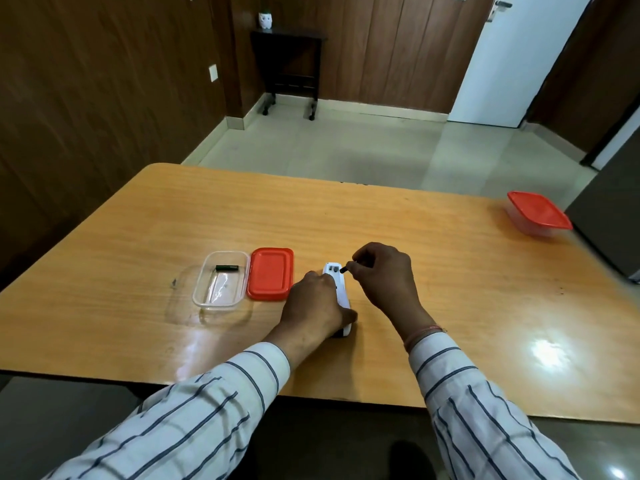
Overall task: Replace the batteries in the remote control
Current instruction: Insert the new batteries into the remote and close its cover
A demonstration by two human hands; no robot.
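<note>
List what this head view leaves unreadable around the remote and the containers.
- Remote: near half covered by the left hand.
- Battery: mostly hidden in the right hand; polarity too small.
- Battery in open container: label too small.
- Closed container: red lid hides contents.

Overhead glare on table; warped edges

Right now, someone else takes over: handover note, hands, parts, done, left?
Left hand: holds the white remote down on the table.
Right hand: pinches a dark battery at the open compartment.
Open clear container: one battery inside; red lid beside it. Closed container far right.
Done: compartment open.
Left: seat batteries, refit cover; cover not visible.
</note>
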